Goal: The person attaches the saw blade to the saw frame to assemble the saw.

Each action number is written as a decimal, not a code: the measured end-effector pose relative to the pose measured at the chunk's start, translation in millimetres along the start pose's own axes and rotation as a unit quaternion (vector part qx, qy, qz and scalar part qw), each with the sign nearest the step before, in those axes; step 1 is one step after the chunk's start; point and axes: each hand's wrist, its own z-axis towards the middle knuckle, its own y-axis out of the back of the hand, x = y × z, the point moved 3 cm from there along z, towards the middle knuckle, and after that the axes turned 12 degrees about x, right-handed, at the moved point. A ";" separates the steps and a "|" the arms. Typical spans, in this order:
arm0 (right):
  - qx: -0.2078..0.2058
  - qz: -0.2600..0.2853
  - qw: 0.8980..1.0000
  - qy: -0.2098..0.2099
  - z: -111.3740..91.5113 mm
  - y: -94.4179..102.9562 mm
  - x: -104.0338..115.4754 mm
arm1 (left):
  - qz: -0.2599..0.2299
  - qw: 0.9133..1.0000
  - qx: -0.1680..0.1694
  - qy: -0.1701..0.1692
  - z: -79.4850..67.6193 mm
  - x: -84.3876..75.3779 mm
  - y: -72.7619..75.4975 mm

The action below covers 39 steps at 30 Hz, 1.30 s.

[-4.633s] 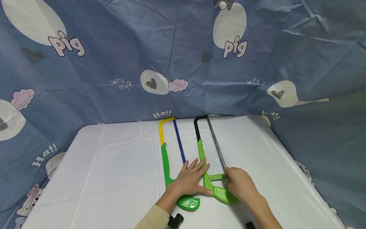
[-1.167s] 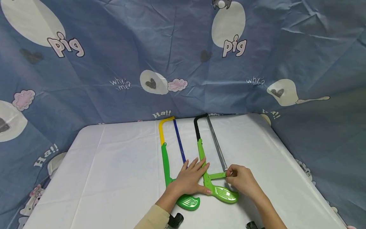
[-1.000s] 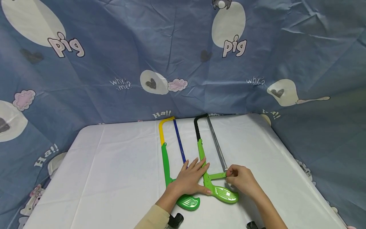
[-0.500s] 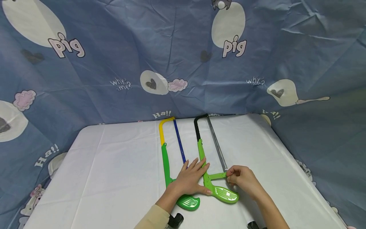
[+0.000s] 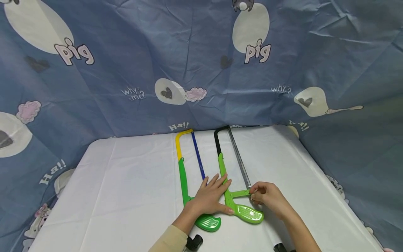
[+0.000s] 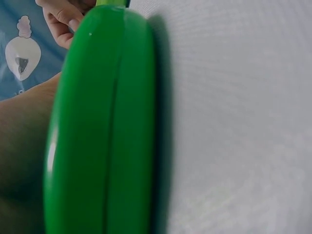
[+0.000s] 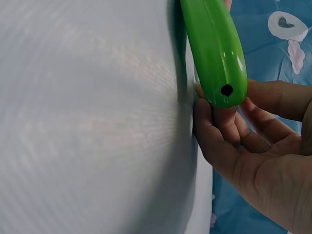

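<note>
Two hacksaws lie side by side on the white cloth in the head view. The right-hand hacksaw [image 5: 248,214] has a light green handle, a black front bow and a grey blade [image 5: 240,161]. My left hand [image 5: 210,197] rests on its frame with fingers spread, reaching across the darker green hacksaw [image 5: 183,178] with the yellow bow and blue blade. At the near end of the grey blade, my right hand [image 5: 270,198] pinches the tip of the light green crossbar; the small part between the fingertips is hidden. The dark green handle [image 6: 100,122] fills the left wrist view.
The white-covered table [image 5: 126,196] meets a blue printed curtain [image 5: 132,63] at the back and sides. A black device [image 5: 194,242] sits at the left wrist, and another black device [image 5: 279,247] at the right.
Since the oldest frame, my right hand has turned from a closed grip at the blade's near end to a fingertip pinch there. Over the last second it shifts slightly right; my left hand keeps its place.
</note>
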 end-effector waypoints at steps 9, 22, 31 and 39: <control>0.001 0.025 1.000 -0.001 1.1 0.6 -1.5 | 0.001 1.000 -0.001 -0.003 0.6 -0.5 0.2; 0.031 0.076 0.997 0.001 3.6 5.0 -10.9 | 0.003 1.000 -0.003 -0.006 1.9 2.3 -1.8; 0.071 0.131 0.989 0.018 3.8 5.6 -16.5 | 0.000 1.000 -0.003 -0.009 0.9 1.6 -2.5; 0.093 0.179 0.979 0.024 4.7 5.9 -19.5 | -0.001 1.000 0.000 -0.006 0.6 2.3 -1.7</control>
